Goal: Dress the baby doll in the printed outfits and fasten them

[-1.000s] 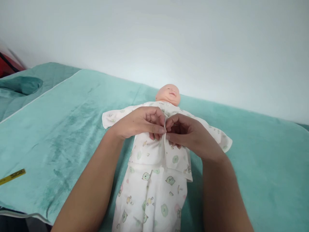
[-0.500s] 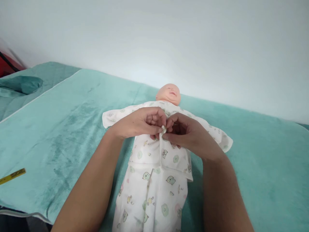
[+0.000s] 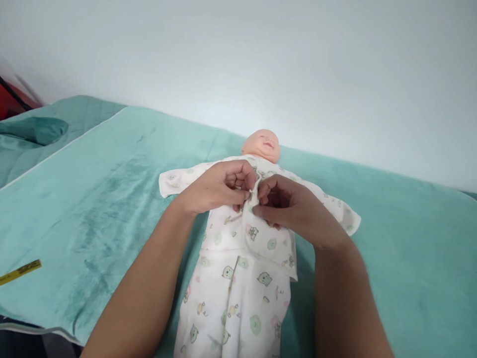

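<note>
A baby doll (image 3: 263,144) lies on its back, dressed in a white baby shirt (image 3: 266,243) and matching trousers (image 3: 257,308) printed with small animals. Over its chest, my left hand (image 3: 227,186) pinches the shirt's front edge between thumb and fingers. My right hand (image 3: 285,199) grips the same front opening just to the right, its thumb pressed on the cloth. Between the two hands the edge is lifted into a small upright fold. Whether a fastener sits under the fingertips is hidden.
The doll rests on a green plush cover (image 3: 112,199) over a bed-like surface. A pale wall (image 3: 238,64) rises behind its head. A yellow strip with dark markings (image 3: 20,272) lies at the left. Folded green quilting (image 3: 33,129) and something red (image 3: 11,102) are at the far left.
My left hand has shifted slightly up, and the fingertips of both hands have drawn a little apart. More of the shirt's front edge now shows between them.
</note>
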